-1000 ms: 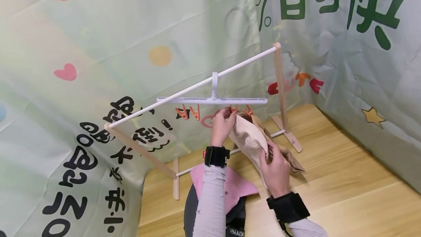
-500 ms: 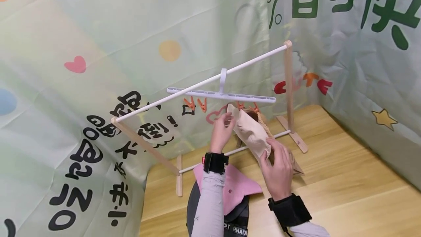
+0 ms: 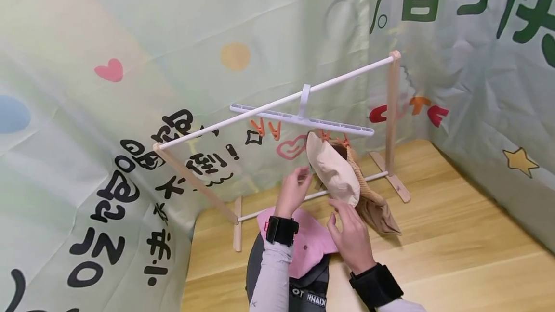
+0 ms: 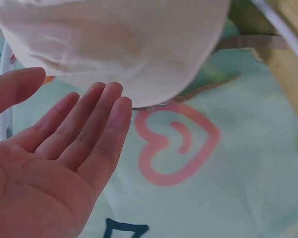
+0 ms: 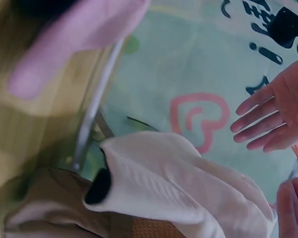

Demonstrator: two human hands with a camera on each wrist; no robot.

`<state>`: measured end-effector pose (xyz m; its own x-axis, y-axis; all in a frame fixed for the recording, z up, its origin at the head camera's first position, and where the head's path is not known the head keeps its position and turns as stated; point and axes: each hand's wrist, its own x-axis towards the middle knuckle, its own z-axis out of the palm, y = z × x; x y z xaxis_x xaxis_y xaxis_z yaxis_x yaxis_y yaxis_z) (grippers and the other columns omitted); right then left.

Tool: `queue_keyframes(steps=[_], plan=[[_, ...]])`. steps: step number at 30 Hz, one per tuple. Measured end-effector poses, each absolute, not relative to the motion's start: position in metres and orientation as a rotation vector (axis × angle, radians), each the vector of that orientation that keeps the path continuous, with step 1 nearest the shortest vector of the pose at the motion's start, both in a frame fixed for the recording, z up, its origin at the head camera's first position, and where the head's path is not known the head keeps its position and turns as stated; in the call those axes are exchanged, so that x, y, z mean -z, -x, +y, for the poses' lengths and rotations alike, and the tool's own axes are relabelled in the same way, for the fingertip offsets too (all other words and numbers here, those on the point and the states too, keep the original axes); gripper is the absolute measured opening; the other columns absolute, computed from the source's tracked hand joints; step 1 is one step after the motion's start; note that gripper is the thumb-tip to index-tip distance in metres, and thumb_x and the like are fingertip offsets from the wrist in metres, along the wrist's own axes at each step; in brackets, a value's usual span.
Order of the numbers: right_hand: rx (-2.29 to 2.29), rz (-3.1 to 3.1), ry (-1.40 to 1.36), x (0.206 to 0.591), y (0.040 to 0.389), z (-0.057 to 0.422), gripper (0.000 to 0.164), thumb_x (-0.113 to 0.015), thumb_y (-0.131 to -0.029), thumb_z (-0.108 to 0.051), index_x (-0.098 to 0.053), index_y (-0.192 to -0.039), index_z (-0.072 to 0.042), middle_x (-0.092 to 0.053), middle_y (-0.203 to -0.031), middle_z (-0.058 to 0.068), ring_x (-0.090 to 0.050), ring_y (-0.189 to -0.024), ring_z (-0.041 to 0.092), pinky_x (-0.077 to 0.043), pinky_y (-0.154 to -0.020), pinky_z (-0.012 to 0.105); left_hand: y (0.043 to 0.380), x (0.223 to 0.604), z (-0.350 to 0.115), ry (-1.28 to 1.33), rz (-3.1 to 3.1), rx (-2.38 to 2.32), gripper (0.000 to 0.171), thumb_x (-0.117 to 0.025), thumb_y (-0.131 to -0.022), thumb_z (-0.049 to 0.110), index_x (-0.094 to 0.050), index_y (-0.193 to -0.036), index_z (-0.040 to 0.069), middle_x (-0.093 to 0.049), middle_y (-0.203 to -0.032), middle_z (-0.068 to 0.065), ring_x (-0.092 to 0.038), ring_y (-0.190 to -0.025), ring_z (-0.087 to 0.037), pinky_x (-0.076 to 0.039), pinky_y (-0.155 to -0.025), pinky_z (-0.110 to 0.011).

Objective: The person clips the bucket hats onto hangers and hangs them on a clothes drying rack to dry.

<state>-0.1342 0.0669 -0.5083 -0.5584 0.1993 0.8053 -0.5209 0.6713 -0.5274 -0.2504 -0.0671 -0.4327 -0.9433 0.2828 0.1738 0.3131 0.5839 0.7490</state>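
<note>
A cream cloth hat (image 3: 331, 170) hangs below the right half of a pale lilac hanger (image 3: 299, 120), at orange clips (image 3: 325, 135). Behind it hangs a brown cloth piece (image 3: 378, 213) with a braided tan edge. My left hand (image 3: 295, 191) is lower left of the cream hat, apart from it, palm turned up and fingers loosely straight in the left wrist view. Just below the hat's lower end is my right hand (image 3: 352, 235), fingers extended and thumb apart. Neither hand holds anything. How the clips grip the cloth is partly hidden.
The hanger hooks over a white rod (image 3: 347, 77) on a wooden-legged stand (image 3: 392, 114). Two more orange clips (image 3: 274, 130) hang on its left half. A pink cap (image 3: 310, 244) lies over a dark cap (image 3: 308, 284) on the wooden table (image 3: 455, 235). Printed fabric walls enclose the back and sides.
Both hands have let go of the cream hat and drawn down away from it. The hat now hangs freely, and the hanger has tilted, its right end lower.
</note>
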Motion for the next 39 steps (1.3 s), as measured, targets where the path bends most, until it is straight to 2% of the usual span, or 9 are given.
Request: queue_keyframes(steps=[7, 12, 17, 21, 29, 32, 39], plan=[[-0.917, -2.07, -0.309, 0.526, 0.136, 0.06, 0.04, -0.071, -0.078, 0.011, -0.069, -0.118, 0.005, -0.074, -0.112, 0.019, -0.071, -0.103, 0.038, -0.058, -0.083, 0.049, 0.237, 0.458, -0.081, 0.554, -2.816, 1.253, 0.035, -0.062, -0.105, 0.015, -0.065, -0.135, -0.001, -0.071, -0.131, -0.017, -0.069, -0.118, -0.029, -0.056, -0.101, -0.041], [-0.901, -2.205, -0.391, 0.537, 0.131, 0.059, 0.047, -0.076, -0.075, 0.008, -0.068, -0.121, 0.003, -0.074, -0.113, 0.018, -0.072, -0.104, 0.034, -0.06, -0.082, 0.047, 0.225, 0.477, -0.086, 0.554, -2.88, 1.257, 0.035, -0.063, -0.105, 0.017, -0.065, -0.135, 0.0, -0.07, -0.132, -0.017, -0.067, -0.121, -0.032, -0.055, -0.103, -0.044], [-0.906, -2.299, -0.548, 0.546, 0.125, 0.059, 0.054, -0.08, -0.073, 0.008, -0.066, -0.125, 0.002, -0.072, -0.119, 0.014, -0.069, -0.111, 0.031, -0.059, -0.092, 0.047, 0.212, 0.496, -0.092, 0.554, -2.95, 1.178, 0.037, -0.065, -0.104, 0.02, -0.066, -0.135, 0.0, -0.07, -0.132, -0.016, -0.066, -0.122, -0.035, -0.054, -0.101, -0.046], [-0.893, -2.332, -0.62, 0.553, 0.124, 0.058, 0.054, -0.08, -0.073, 0.008, -0.066, -0.125, 0.004, -0.072, -0.121, 0.015, -0.068, -0.113, 0.031, -0.058, -0.095, 0.048, 0.204, 0.506, -0.099, 0.553, -3.0, 1.121, 0.039, -0.064, -0.103, 0.02, -0.064, -0.137, 0.0, -0.068, -0.135, -0.018, -0.064, -0.124, -0.035, -0.053, -0.103, -0.047], [-0.931, -2.533, -0.727, 0.565, 0.122, 0.058, 0.069, -0.083, -0.07, 0.007, -0.06, -0.135, 0.012, -0.064, -0.135, 0.028, -0.062, -0.127, 0.043, -0.05, -0.107, 0.055, 0.194, 0.523, -0.111, 0.565, -3.055, 1.056, 0.039, -0.064, -0.102, 0.015, -0.063, -0.137, -0.004, -0.066, -0.135, -0.022, -0.062, -0.128, -0.037, -0.05, -0.108, -0.051], [-0.888, -2.561, -0.782, 0.569, 0.123, 0.059, 0.067, -0.082, -0.07, 0.006, -0.062, -0.133, 0.013, -0.063, -0.137, 0.029, -0.06, -0.129, 0.044, -0.049, -0.108, 0.056, 0.189, 0.53, -0.115, 0.585, -3.071, 1.002, 0.041, -0.068, -0.101, 0.018, -0.063, -0.136, -0.004, -0.067, -0.134, -0.022, -0.063, -0.127, -0.036, -0.05, -0.108, -0.049], [-0.751, -2.552, -0.899, 0.58, 0.126, 0.06, 0.06, -0.074, -0.064, 0.003, -0.07, -0.124, 0.007, -0.067, -0.133, 0.024, -0.062, -0.126, 0.043, -0.05, -0.106, 0.056, 0.176, 0.544, -0.128, 0.654, -3.05, 0.936, 0.039, -0.072, -0.096, 0.017, -0.067, -0.128, -0.005, -0.071, -0.126, -0.019, -0.065, -0.122, -0.032, -0.051, -0.107, -0.043]])
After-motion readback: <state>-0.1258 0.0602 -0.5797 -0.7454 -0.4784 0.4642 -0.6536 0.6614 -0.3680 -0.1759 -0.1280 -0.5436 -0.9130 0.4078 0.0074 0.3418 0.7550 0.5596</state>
